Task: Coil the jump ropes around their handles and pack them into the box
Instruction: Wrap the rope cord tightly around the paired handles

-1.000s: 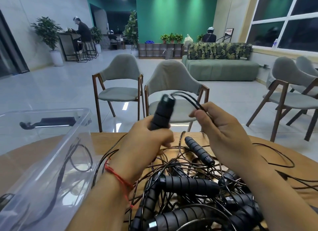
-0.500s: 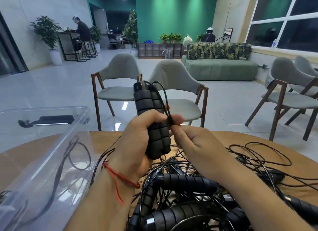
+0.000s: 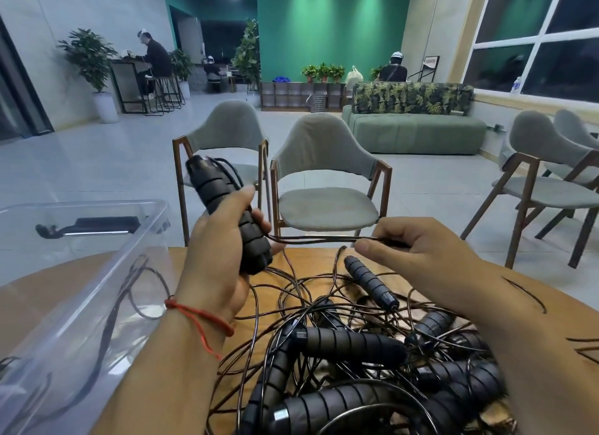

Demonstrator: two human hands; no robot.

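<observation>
**CORD PULLED TAUT, READY FOR ITS WRAP**

Head view: The left hand [image 3: 217, 259] holds a pair of black foam handles [image 3: 227, 217] upright above the wooden surface [image 3: 319, 262]. Its fingers curl round the lower half & the thumb lies up the side. The right hand [image 3: 421, 253] pinches the cord [image 3: 324, 239] btwn thumb & fingers. The cord runs roughly level & tight from the handles' lower half to that pinch, and looks doubled.

Below, the remaining jump ropes [image 3: 356, 353] lie in a tangled heap w/ a loose handle [image 3: 369, 282] at its far edge. The clear plastic box [image 3: 155, 207] stands just left of the left hand, w/ some cord already showing through its wall.

Judged from here, the step is winding. To do it well:
- keep the cord tight
- lay each turn snug beside the previous one
- feed it through the pinch, don't yank
- watch for the heap snagging the free length

A slack turn would likely slip off the foam once it's in the box.
</observation>
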